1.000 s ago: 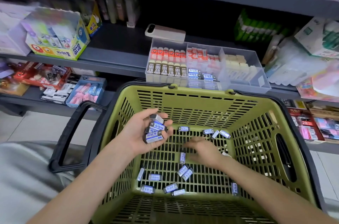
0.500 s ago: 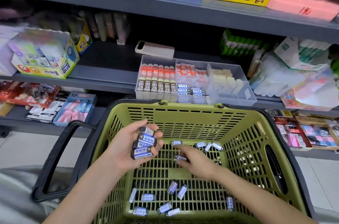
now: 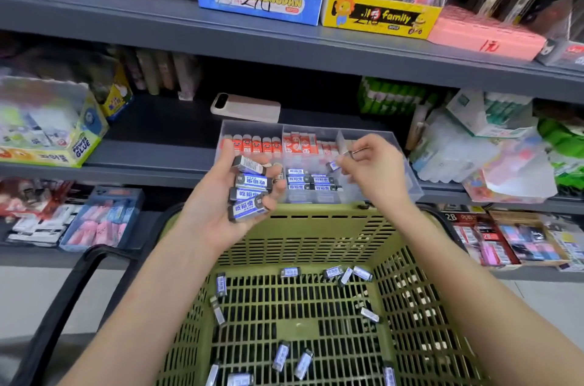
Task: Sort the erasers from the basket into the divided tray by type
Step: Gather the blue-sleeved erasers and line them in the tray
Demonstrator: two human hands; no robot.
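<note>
Erasers [image 3: 249, 193]: head view, four blue-and-white sleeved ones stacked in left hand [image 3: 221, 205], fingers curled round them.
Right hand [image 3: 373, 170]: pinching one small blue eraser [image 3: 332, 166] at fingertips, over middle compartment.
Divided tray [image 3: 407, 170]: clear, on shelf; orange-labelled rows at back, blue-labelled ones middle front.
Basket [image 3: 316, 227]: green, loose blue erasers scattered across its floor.
Phone [image 3: 246, 107]: just behind tray.

A stack of four blue-and-white sleeved rectangular erasers [image 3: 249, 193] sits just in front of the clear plastic divided tray [image 3: 407, 177], one more blue eraser [image 3: 333, 166] above its middle compartment, and loose ones [image 3: 331, 273] lie scattered on the olive-green slatted plastic basket [image 3: 303, 227] floor below.
</note>
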